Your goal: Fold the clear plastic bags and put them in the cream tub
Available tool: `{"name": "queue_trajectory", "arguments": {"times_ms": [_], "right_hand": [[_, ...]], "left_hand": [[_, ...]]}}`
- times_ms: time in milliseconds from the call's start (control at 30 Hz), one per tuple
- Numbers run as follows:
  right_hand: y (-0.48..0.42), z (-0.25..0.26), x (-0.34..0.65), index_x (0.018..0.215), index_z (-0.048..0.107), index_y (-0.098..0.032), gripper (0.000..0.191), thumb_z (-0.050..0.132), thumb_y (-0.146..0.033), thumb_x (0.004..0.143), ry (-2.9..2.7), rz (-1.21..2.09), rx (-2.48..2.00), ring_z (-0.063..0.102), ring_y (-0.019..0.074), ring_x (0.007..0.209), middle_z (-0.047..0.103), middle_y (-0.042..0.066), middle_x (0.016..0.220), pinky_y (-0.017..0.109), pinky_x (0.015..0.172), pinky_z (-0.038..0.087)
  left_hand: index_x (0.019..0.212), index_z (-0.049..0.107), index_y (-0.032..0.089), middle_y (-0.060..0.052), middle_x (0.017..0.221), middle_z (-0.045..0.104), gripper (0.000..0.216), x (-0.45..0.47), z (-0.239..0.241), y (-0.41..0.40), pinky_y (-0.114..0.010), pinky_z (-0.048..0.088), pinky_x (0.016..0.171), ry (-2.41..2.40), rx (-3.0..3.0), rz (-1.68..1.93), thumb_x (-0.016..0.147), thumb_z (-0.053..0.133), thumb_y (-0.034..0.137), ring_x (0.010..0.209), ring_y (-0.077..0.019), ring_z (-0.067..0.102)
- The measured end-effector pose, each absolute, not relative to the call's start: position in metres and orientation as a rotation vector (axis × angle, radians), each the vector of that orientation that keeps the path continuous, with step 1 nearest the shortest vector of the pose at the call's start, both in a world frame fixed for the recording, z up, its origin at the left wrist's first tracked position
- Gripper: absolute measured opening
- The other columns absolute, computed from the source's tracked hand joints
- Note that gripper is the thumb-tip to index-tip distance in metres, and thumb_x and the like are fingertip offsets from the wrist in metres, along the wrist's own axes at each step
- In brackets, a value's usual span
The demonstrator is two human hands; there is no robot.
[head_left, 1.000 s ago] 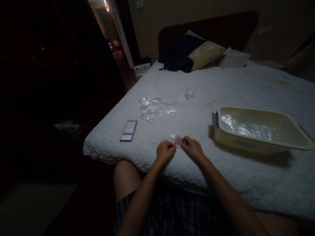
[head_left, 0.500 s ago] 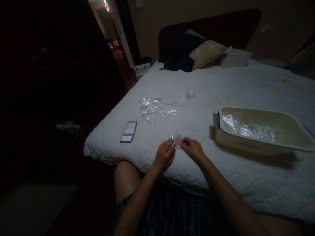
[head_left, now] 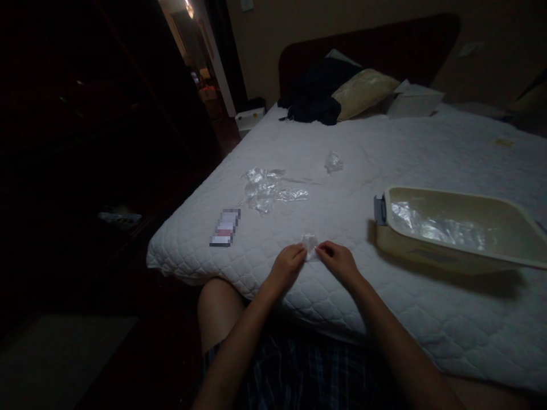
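Observation:
My left hand (head_left: 289,266) and my right hand (head_left: 339,262) meet over the near edge of a white quilted bed (head_left: 350,171). Both pinch a small crumpled piece of clear plastic (head_left: 309,244) between their fingertips, just above the quilt. A heap of clear plastic wrappers (head_left: 265,189) lies further up the bed to the left, and a single crumpled one (head_left: 333,163) lies beyond it. My knees in checked shorts are below the bed's edge.
A beige plastic basin (head_left: 461,250) with clear plastic in it stands on the bed to the right. A small flat box (head_left: 225,227) lies left of my hands. Pillows (head_left: 363,91) and dark clothing (head_left: 314,94) sit by the headboard. The floor at left is dark.
My left hand briefly loosened its fingers around the plastic piece and has pinched it again. Both hands stay together at the same spot on the bed's edge.

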State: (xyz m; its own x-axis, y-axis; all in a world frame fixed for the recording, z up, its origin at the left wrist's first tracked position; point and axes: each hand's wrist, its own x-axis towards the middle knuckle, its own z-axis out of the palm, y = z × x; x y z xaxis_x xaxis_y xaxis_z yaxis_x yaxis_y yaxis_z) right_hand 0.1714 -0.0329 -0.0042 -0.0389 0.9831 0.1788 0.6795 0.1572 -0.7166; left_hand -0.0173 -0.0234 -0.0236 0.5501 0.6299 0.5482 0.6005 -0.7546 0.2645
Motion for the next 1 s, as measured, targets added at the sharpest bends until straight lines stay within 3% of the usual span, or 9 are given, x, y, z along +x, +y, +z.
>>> {"name": "queue_trajectory", "arguments": {"times_ms": [233, 400, 533, 667, 833, 1000], "right_hand": [[-0.039, -0.006, 0.170, 0.090, 0.058, -0.018, 0.018, 0.047, -0.021, 0.076, -1.642, 0.425, -1.368, 0.057, 0.0169, 0.075, 0.060, 0.006, 0.085, 0.030, 0.068, 0.047], [-0.041, -0.010, 0.170, 0.112, 0.052, -0.020, 0.050, 0.043, -0.006, 0.065, -1.743, 0.298, -1.175, 0.048, 0.0209, 0.108, 0.054, 0.008, 0.115, 0.042, 0.092, 0.040], [-0.042, -0.011, 0.169, 0.123, 0.044, -0.022, 0.054, 0.049, -0.013, 0.069, -1.878, 0.345, -1.122, 0.045, 0.0216, 0.114, 0.050, 0.008, 0.124, 0.043, 0.095, 0.038], [-0.041, -0.015, 0.169, 0.115, 0.052, -0.022, 0.041, 0.055, -0.024, 0.073, -1.871, 0.360, -1.185, 0.052, 0.0217, 0.106, 0.057, 0.008, 0.115, 0.041, 0.090, 0.042], [-0.040, -0.016, 0.169, 0.087, 0.063, -0.019, 0.017, 0.055, -0.027, 0.075, -1.852, 0.405, -1.262, 0.059, 0.0195, 0.081, 0.066, 0.007, 0.085, 0.034, 0.076, 0.046], [-0.041, -0.006, 0.164, 0.072, 0.063, -0.016, 0.020, 0.052, -0.033, 0.076, -1.721, 0.591, -1.389, 0.057, 0.0171, 0.066, 0.063, 0.005, 0.070, 0.029, 0.065, 0.044]], "left_hand": [[0.100, 0.057, 0.017, -0.009, 0.103, 0.059, 0.022, -0.016, -0.018, -0.023, -0.036, 0.044, 0.085, 1.123, 2.605, 0.956, 0.084, 0.043, 0.018, 0.100, -0.0190, 0.053], [0.097, 0.058, 0.018, -0.010, 0.117, 0.050, 0.021, -0.015, -0.014, -0.023, -0.033, 0.044, 0.085, 1.141, 2.348, 1.041, 0.079, 0.046, 0.015, 0.099, -0.0182, 0.052], [0.095, 0.058, 0.019, -0.007, 0.101, 0.059, 0.021, -0.014, -0.015, -0.022, -0.032, 0.043, 0.085, 1.115, 2.094, 1.117, 0.078, 0.045, 0.014, 0.094, -0.0169, 0.054], [0.086, 0.061, 0.017, -0.005, 0.084, 0.061, 0.015, -0.012, -0.023, -0.018, -0.029, 0.044, 0.076, 1.182, 1.862, 1.129, 0.077, 0.049, 0.020, 0.080, -0.0157, 0.056], [0.079, 0.063, 0.016, -0.004, 0.078, 0.062, 0.014, -0.009, -0.026, -0.015, -0.026, 0.043, 0.071, 1.114, 1.594, 1.114, 0.072, 0.056, 0.027, 0.075, -0.0147, 0.056], [0.087, 0.062, 0.017, -0.004, 0.078, 0.063, 0.030, -0.013, -0.009, -0.014, -0.026, 0.043, 0.070, 0.992, 1.207, 1.057, 0.060, 0.069, 0.028, 0.074, -0.0145, 0.057]]}}
